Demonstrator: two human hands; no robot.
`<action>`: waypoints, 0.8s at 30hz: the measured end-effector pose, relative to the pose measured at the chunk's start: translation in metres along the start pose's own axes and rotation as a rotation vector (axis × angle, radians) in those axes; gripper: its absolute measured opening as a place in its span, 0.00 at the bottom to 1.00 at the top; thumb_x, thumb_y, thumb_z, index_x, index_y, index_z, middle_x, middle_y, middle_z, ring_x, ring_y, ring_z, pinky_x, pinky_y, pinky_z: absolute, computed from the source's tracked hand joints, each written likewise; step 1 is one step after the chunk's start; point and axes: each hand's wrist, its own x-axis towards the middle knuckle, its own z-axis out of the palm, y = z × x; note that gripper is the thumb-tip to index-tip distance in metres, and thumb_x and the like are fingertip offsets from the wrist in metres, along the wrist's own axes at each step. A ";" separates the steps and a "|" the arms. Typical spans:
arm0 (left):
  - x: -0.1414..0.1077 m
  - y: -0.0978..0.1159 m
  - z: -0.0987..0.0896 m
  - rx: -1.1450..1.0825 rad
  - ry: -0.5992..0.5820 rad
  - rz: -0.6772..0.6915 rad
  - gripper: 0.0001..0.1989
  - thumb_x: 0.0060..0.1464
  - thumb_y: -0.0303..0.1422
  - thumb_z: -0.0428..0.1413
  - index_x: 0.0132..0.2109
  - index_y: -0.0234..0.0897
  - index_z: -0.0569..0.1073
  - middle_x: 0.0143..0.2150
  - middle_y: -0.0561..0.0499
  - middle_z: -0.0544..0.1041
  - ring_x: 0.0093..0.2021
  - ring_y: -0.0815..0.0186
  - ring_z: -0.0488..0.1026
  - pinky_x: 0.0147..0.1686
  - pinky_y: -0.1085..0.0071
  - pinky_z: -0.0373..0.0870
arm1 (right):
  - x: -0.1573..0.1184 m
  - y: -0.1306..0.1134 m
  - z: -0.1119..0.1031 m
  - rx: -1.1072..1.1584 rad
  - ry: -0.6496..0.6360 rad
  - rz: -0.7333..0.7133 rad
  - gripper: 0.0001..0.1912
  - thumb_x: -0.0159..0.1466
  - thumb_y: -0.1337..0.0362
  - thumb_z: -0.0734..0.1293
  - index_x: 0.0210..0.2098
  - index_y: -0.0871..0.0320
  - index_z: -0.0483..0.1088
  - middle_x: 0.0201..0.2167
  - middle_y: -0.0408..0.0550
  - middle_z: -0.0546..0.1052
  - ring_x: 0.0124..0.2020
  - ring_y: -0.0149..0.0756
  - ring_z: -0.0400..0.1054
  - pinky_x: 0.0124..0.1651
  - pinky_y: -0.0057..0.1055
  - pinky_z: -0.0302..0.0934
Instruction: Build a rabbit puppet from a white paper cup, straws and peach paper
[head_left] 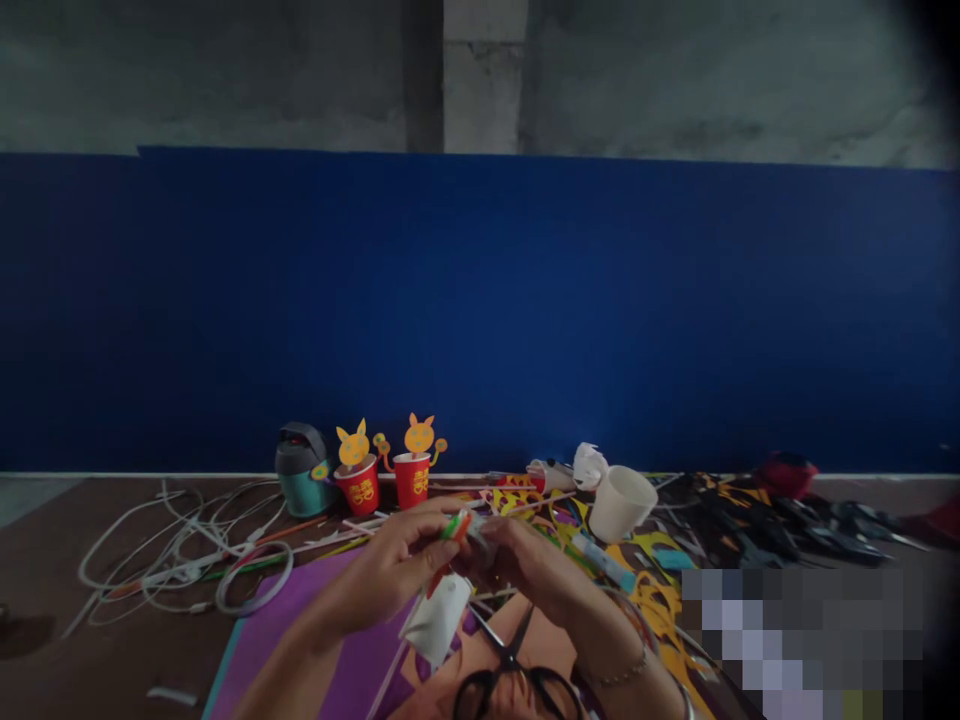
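Observation:
Both hands meet at the front middle of the table. My left hand [405, 560] is closed around a small orange-and-green piece [457, 525] whose kind I cannot make out. Close against it is my right hand [529, 560], its fingers pinched at something whitish and blurred. Just below the fingers, a white curled paper-like piece [439, 615] hangs or lies; whether a hand holds it is unclear. Scissors [510, 665] with black handles lie below my hands on orange paper [480, 685]. Purple paper [292, 625] is under my left forearm.
Two red paper cups [360, 490] with yellow cut-out animal figures stand at the back, beside a teal-and-grey device [301, 470]. Coiled white cables [187, 545] spread left. A white cup [622, 502], a glue stick [604, 562], yellow paper scraps [664, 610] and several dark tools [765, 525] lie right.

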 end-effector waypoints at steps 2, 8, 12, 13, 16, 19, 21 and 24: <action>0.000 0.000 0.000 -0.091 0.017 -0.005 0.12 0.57 0.37 0.54 0.34 0.33 0.78 0.46 0.43 0.75 0.42 0.60 0.72 0.40 0.69 0.69 | -0.002 -0.002 -0.001 0.041 -0.066 -0.042 0.12 0.57 0.60 0.57 0.25 0.61 0.67 0.23 0.45 0.68 0.24 0.29 0.57 0.28 0.28 0.49; -0.001 0.001 0.000 -0.284 -0.006 -0.027 0.13 0.57 0.39 0.55 0.34 0.33 0.77 0.34 0.45 0.77 0.32 0.63 0.73 0.36 0.66 0.70 | -0.006 -0.004 -0.004 0.010 -0.110 -0.159 0.12 0.57 0.63 0.57 0.24 0.60 0.69 0.19 0.41 0.62 0.21 0.28 0.50 0.26 0.28 0.46; -0.002 0.007 0.001 -0.110 -0.026 -0.082 0.13 0.57 0.39 0.54 0.37 0.34 0.78 0.49 0.41 0.73 0.38 0.62 0.73 0.37 0.68 0.71 | -0.005 -0.004 -0.003 -0.022 0.024 -0.103 0.11 0.54 0.64 0.59 0.19 0.59 0.67 0.16 0.40 0.61 0.19 0.27 0.48 0.23 0.27 0.42; -0.002 0.008 0.002 -0.079 -0.030 -0.091 0.13 0.57 0.39 0.54 0.39 0.34 0.78 0.53 0.42 0.70 0.40 0.62 0.72 0.37 0.69 0.71 | -0.004 -0.003 -0.003 -0.021 0.058 -0.077 0.11 0.54 0.63 0.59 0.19 0.60 0.67 0.16 0.40 0.62 0.19 0.27 0.48 0.23 0.27 0.41; -0.003 0.007 0.003 -0.044 -0.036 -0.090 0.13 0.58 0.39 0.53 0.40 0.35 0.78 0.54 0.42 0.69 0.41 0.61 0.71 0.37 0.70 0.71 | -0.005 -0.003 -0.003 -0.007 0.081 -0.035 0.11 0.55 0.62 0.59 0.20 0.60 0.67 0.18 0.43 0.66 0.19 0.27 0.48 0.22 0.27 0.40; -0.002 0.005 0.004 -0.057 -0.001 -0.051 0.14 0.58 0.39 0.53 0.36 0.33 0.78 0.47 0.43 0.74 0.40 0.62 0.72 0.39 0.70 0.70 | -0.006 -0.004 -0.003 0.019 0.058 -0.042 0.10 0.54 0.63 0.59 0.19 0.60 0.65 0.17 0.41 0.64 0.19 0.26 0.45 0.23 0.28 0.39; -0.001 0.003 0.005 -0.094 0.002 -0.028 0.14 0.57 0.39 0.54 0.34 0.33 0.78 0.42 0.44 0.76 0.38 0.62 0.72 0.39 0.69 0.69 | -0.008 -0.006 -0.004 0.025 0.053 -0.065 0.09 0.53 0.64 0.59 0.19 0.60 0.64 0.17 0.40 0.60 0.19 0.26 0.44 0.23 0.28 0.38; -0.001 0.001 0.007 -0.150 0.003 -0.013 0.15 0.57 0.41 0.54 0.35 0.33 0.78 0.37 0.45 0.77 0.36 0.62 0.72 0.40 0.68 0.69 | -0.011 -0.010 -0.004 0.024 0.038 -0.081 0.08 0.53 0.65 0.58 0.19 0.59 0.64 0.17 0.39 0.57 0.20 0.27 0.44 0.24 0.29 0.37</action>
